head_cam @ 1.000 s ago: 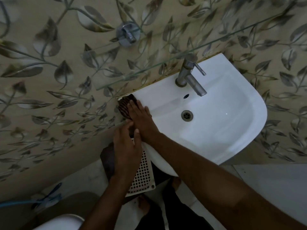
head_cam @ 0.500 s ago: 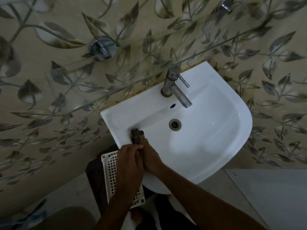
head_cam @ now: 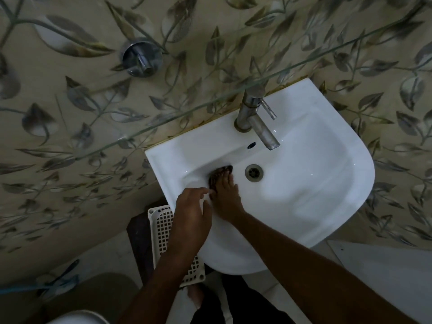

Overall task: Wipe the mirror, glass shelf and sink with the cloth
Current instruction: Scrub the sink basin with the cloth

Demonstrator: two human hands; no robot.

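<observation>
A white sink (head_cam: 315,183) hangs on the leaf-patterned wall, with a steel tap (head_cam: 257,120) at its back and a drain (head_cam: 254,173) in the bowl. My right hand (head_cam: 225,197) presses a dark cloth (head_cam: 221,173) flat against the bowl's left slope, just left of the drain; only the cloth's far end shows past my fingers. My left hand (head_cam: 191,211) rests on the sink's near-left rim with fingers spread, holding nothing, touching my right hand's edge. A glass shelf (head_cam: 163,120) runs across above the sink. No mirror is visible.
A white perforated basket (head_cam: 161,230) sits below the sink's left side, partly behind my left arm. A round chrome wall fitting (head_cam: 142,57) is above the shelf. A blue hose (head_cam: 21,288) and a white rim (head_cam: 77,318) lie at the lower left. My foot (head_cam: 196,298) is on the floor.
My right hand has slid the cloth from the sink's back-left corner down the rim and into the bowl toward the drain. My left hand has opened, staying at the near-left rim.
</observation>
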